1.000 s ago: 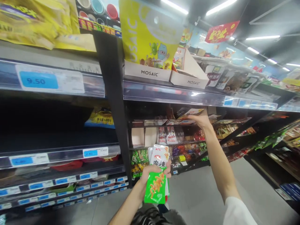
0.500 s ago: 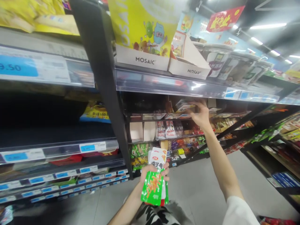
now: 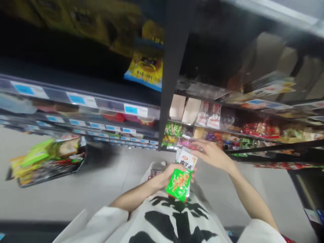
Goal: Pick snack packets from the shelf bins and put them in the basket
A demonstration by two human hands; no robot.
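Observation:
My left hand is closed round a stack of snack packets, a green one in front and white ones behind. My right hand reaches over the top of that stack and touches the white packet; its fingers are blurred by motion. Both hands are in front of my chest, above a white shirt with black print. Behind them stand shop shelves full of snack packets.
A black shelf post splits the shelving. A basket of mixed packets sits on the grey floor at the left. A yellow bag stands on the dark left shelf. Blue price tags line the shelf edges.
My right hand has come down from the upper shelf to the stack in my left hand. The view has tipped downward, showing the floor, the basket and my shirt.

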